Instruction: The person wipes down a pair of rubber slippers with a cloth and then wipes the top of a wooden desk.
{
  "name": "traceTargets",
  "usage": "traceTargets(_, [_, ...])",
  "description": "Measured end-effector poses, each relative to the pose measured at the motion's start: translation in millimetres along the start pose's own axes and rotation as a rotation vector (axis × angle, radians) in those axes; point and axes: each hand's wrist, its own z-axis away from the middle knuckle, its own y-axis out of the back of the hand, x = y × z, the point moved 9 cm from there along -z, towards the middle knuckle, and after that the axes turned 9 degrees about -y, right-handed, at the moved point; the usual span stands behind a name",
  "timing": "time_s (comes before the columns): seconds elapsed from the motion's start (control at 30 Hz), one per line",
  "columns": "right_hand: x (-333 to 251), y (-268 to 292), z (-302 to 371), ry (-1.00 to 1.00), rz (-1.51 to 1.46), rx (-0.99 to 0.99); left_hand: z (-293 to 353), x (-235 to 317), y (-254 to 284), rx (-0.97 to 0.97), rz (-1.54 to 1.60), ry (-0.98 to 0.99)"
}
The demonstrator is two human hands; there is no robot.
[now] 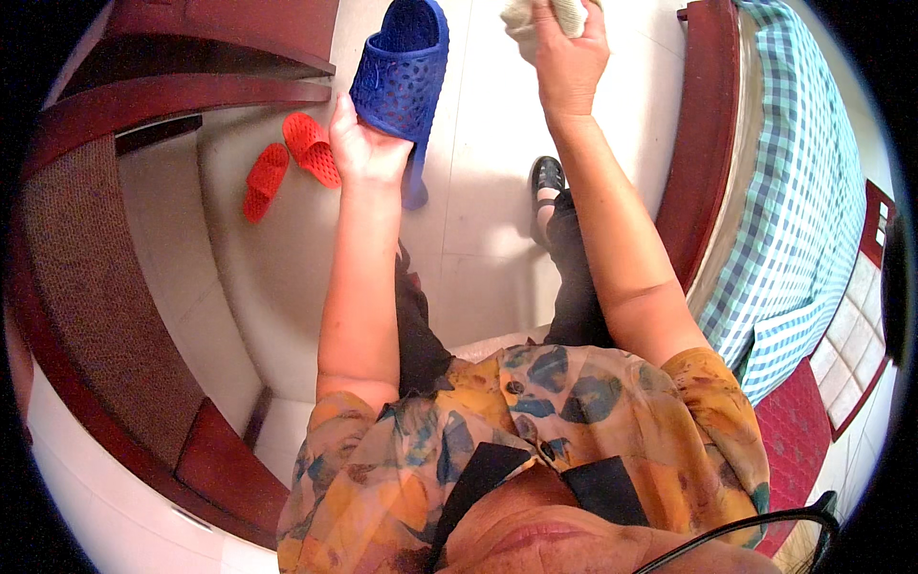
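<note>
A dark blue slipper (pixel 400 81) with a perforated upper is held out in front of me, its heel end in my left hand (pixel 371 148). Those fingers are closed around it, mostly out of sight underneath. Another blue part (pixel 415 188) shows beside that wrist; I cannot tell whether it is the same slipper or a second one. To the right, at the upper edge, my right hand (pixel 574 59) grips a bunched cream cloth (pixel 543 27), partly cut off by the picture. The cloth is apart from the slipper.
Two red slippers (pixel 266 182) lie on the pale tiled floor (pixel 488 191) at the left. Dark red wooden furniture (pixel 143 105) stands beyond them. On the right is a wooden-framed bed with a checkered cover (pixel 794 191). My black shoe (pixel 547 175) rests between.
</note>
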Motion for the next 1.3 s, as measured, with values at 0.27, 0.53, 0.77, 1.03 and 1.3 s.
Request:
traceTargets(0.27, [21.4,-80.7,94.5,0.287,0.445,-0.562,-9.1,12.9,18.9,0.122,-0.094,-0.206])
traceTargets(0.53, [68.2,-81.9,84.7,-0.052,1.089,-0.862,-12.5,35.8,21.7,-0.028,0.008,-0.189])
traceTargets(0.77, [13.8,-22.7,8.9,-0.109,0.219,-0.259,-11.0,50.4,10.6,0.002,-0.496,-0.495])
traceTargets(1.03, [30.7,-20.1,8.0,-0.222,0.165,-0.205,36.7,20.5,-59.9,-0.432,-1.420,-0.715])
traceTargets(1.3, [41.0,-17.7,1.8,-0.360,-0.057,-0.311,48.9,4.5,-72.2,-0.681,-1.744,-0.957])
